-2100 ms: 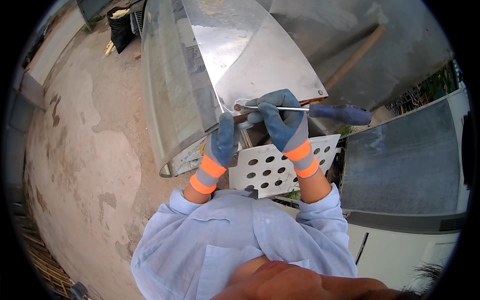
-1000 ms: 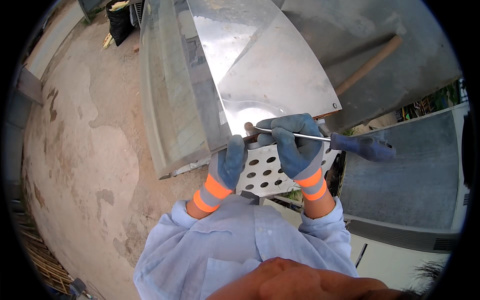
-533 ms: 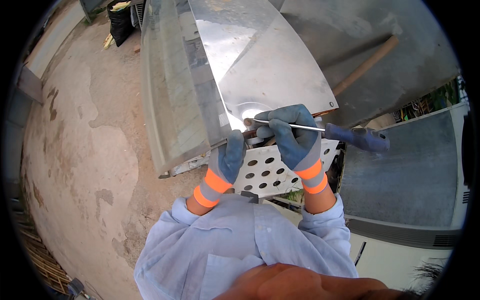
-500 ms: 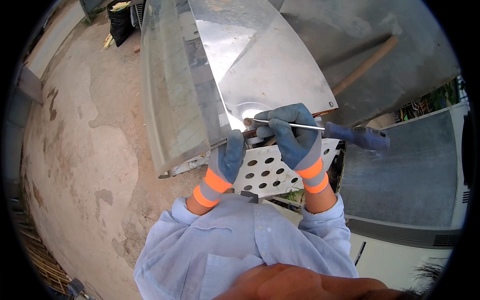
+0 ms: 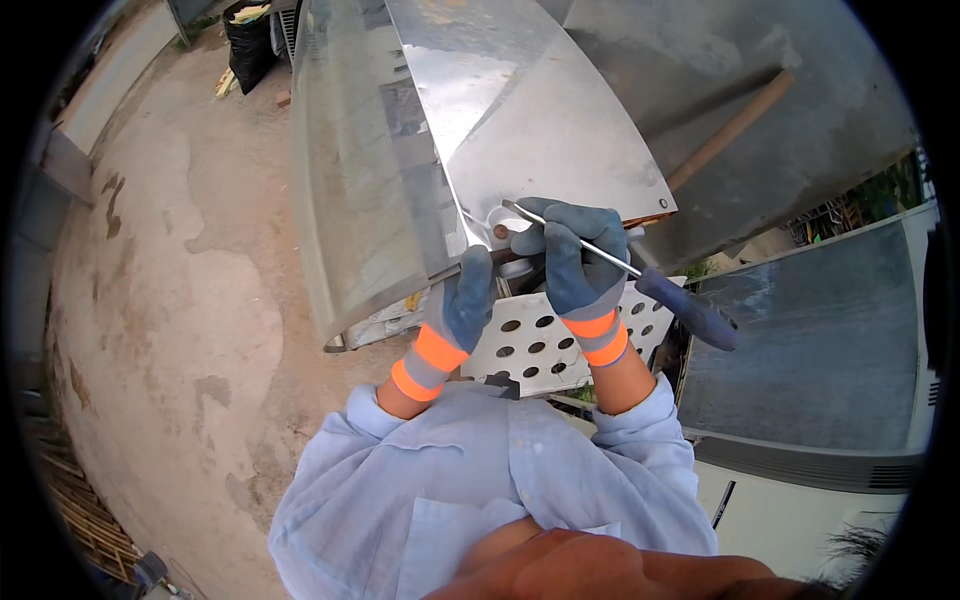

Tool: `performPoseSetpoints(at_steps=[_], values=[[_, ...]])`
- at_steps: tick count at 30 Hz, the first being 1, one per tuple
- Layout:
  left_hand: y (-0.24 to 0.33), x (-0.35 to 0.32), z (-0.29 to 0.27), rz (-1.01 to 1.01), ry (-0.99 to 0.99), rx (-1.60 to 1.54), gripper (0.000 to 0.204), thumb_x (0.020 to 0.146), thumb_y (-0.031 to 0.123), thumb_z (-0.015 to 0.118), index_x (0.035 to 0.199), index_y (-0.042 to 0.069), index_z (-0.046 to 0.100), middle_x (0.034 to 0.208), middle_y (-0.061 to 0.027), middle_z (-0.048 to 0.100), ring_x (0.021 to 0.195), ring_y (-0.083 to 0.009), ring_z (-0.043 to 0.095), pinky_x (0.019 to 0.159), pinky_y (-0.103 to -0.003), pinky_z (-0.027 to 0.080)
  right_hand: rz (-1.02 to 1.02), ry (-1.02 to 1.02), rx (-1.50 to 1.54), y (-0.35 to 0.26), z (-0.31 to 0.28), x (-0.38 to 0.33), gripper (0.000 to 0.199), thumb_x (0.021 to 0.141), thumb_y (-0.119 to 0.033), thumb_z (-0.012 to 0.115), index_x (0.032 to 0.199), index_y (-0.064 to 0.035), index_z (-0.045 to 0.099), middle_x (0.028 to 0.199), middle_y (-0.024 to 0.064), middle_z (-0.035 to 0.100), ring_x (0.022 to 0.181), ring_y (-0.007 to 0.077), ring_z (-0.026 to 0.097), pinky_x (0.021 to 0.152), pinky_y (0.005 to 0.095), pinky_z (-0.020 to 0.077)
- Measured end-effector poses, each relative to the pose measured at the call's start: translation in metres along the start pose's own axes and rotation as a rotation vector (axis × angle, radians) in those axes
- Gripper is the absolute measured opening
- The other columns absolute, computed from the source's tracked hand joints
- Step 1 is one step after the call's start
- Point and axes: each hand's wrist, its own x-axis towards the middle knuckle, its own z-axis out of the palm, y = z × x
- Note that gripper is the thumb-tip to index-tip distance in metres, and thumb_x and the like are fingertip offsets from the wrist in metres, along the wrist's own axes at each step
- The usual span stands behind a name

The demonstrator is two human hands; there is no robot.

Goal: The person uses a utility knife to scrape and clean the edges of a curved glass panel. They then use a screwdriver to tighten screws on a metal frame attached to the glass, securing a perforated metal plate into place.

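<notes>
The blue-gloved right hand (image 5: 572, 262) grasps a blue-handled metal screwdriver (image 5: 690, 309); beside it, the blue-gloved left hand (image 5: 465, 302) touches a silver metal sheet (image 5: 560, 140), grip unclear.

- The head view looks steeply down from above the shirt (image 5: 455, 480), wide and fisheye-bent.
- The shirt is close; left hand (image 5: 467, 300) and right hand (image 5: 572, 275) mid-frame, ground (image 5: 230, 330) farther.

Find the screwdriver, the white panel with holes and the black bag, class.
Screwdriver (image 5: 655, 285): head view, front end of its blue handle.
White panel (image 5: 551, 346): head view, bare surface between two holes.
Black bag (image 5: 250, 52): head view, middle of its side.
</notes>
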Motion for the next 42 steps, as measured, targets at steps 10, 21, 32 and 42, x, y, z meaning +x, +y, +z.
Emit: performPoseSetpoints(at_steps=[10, 21, 32, 42], values=[[0.007, 0.001, 0.003, 0.089, -0.021, 0.052, 0.074, 0.095, 0.065, 0.033, 0.101, 0.000, 0.066, 0.061, 0.0056, 0.042, 0.056, -0.0068, 0.034, 0.050, -0.027, 0.028, 0.170, -0.120, 0.040, -0.021, -0.007, 0.004, 0.008, 0.094, -0.001, 0.048, 0.095, 0.0071, 0.049, 0.094, 0.0183, 0.063, 0.084, 0.0200, 0.069, 0.068, 0.0291, 0.0614], [0.012, -0.002, 0.005, 0.003, 0.016, 0.054, 0.076, 0.093, 0.070, 0.031, 0.086, 0.002, 0.065, 0.058, 0.0052, 0.036, 0.054, -0.0085, 0.030, 0.050, -0.027, 0.025, 0.182, -0.126, -0.011, -0.023, -0.008, 0.008, 0.005, 0.093, 0.000, 0.050, 0.093, 0.0041, 0.053, 0.088, 0.0156, 0.067, 0.080, 0.0157, 0.069, 0.068, 0.0260, 0.0569], [0.009, -0.004, 0.000, -0.047, 0.008, 0.103, 0.077, 0.092, 0.070, 0.033, 0.087, 0.000, 0.065, 0.062, 0.0031, 0.043, 0.059, -0.0092, 0.035, 0.053, -0.027, 0.030, -0.240, -0.411, -0.471, -0.020, -0.022, 0.019, 0.006, 0.090, 0.006, 0.050, 0.095, 0.0046, 0.054, 0.090, 0.0183, 0.068, 0.079, 0.0172, 0.069, 0.072, 0.0275, 0.0569], [0.023, -0.009, 0.004, -0.114, 0.015, 0.058, 0.081, 0.092, 0.069, 0.032, 0.104, -0.003, 0.067, 0.067, 0.0032, 0.048, 0.062, -0.0096, 0.039, 0.056, -0.026, 0.033, -0.026, -0.230, 0.031, 0.000, -0.021, 0.005, 0.007, 0.093, 0.003, 0.048, 0.099, 0.0039, 0.051, 0.091, 0.0216, 0.067, 0.074, 0.0202, 0.069, 0.067, 0.0310, 0.0568]])
